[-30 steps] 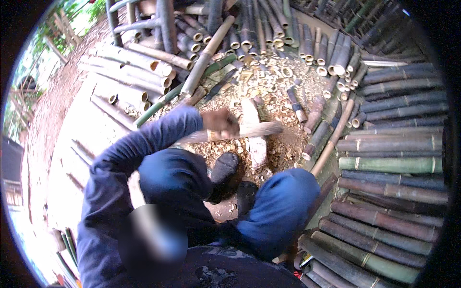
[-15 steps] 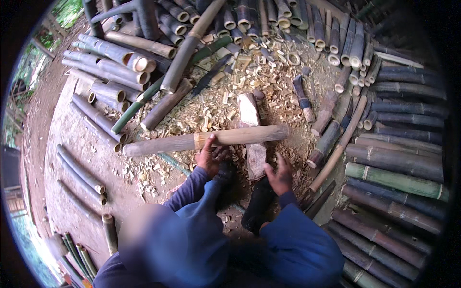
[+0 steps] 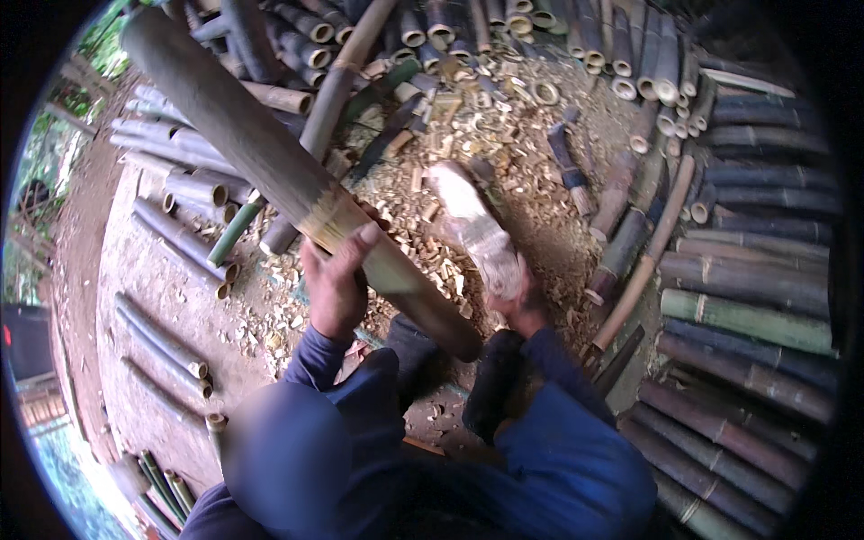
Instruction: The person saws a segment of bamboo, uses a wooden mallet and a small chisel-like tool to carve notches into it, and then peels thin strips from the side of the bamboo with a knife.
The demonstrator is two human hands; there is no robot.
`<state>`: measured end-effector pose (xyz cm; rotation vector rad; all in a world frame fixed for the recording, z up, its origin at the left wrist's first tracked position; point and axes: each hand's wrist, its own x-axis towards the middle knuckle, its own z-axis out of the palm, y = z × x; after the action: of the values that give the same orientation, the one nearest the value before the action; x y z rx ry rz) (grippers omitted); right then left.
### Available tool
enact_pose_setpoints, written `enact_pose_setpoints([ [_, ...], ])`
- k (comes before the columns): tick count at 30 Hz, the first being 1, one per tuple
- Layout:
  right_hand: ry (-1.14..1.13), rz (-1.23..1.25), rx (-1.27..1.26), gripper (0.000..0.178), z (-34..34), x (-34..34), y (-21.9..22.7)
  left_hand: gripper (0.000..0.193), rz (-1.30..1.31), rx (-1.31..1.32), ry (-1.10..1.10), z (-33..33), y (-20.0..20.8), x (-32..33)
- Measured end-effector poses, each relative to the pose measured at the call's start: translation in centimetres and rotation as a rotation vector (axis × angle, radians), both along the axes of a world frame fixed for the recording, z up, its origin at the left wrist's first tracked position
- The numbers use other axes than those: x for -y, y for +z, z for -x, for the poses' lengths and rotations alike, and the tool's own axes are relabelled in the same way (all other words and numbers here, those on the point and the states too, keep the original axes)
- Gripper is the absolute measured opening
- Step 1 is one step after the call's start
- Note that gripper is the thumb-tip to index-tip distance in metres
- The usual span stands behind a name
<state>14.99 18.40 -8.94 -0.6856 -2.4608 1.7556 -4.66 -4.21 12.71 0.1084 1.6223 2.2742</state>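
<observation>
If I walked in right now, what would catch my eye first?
Probably the thick bamboo pole slanting from upper left to centre, gripped by the left hand. To its right, the right hand is at the near end of a pale block amid scattered chips. Bamboo lengths line the right side.

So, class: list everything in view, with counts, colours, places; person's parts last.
Held tube: one, grey-brown, slanting from upper left
Wooden block: one, pale, centre
Chips: countless, pale yellow, around the block
Bamboo ring: one, pale, upper centre
Thin pole: one, tan, right of centre
Right tubes: many, mostly dark, right
Upper tubes: many, dark, pale-ended, top
Left tubes: many, grey, left
Greenery: uncountable, green, upper left
Left grip: one, bare, around the held tube
Right grip: one, bare, around the block's near end
Sleeves: two, dark blue, lower middle
Trouser legs: two, blue, bottom
Feet: two, black-covered, lower middle
</observation>
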Motion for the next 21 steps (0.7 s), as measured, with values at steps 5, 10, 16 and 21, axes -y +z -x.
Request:
enact_pose_setpoints([
  [5,0.359,-0.274,0.147,0.118,4.4,-6.8,5.7,0.040,-0.006,0.099,-0.412,1.1,-2.9,-1.0],
  [10,0.435,-0.896,0.448,0.085,4.9,-11.2,8.2,0.044,-0.017,0.233,-0.691,-4.1,-12.4,-6.4],
  [16,-0.667,-0.297,-0.043,0.037,-4.6,-12.6,12.7,0.035,0.134,0.261,-0.629,-5.2,-17.4,-7.2],
  [21,-0.619,-0.837,0.910,0.063,-28.6,-12.4,3.9,0.028,0.204,0.280,-0.720,-6.4,-19.1,-8.8],
])
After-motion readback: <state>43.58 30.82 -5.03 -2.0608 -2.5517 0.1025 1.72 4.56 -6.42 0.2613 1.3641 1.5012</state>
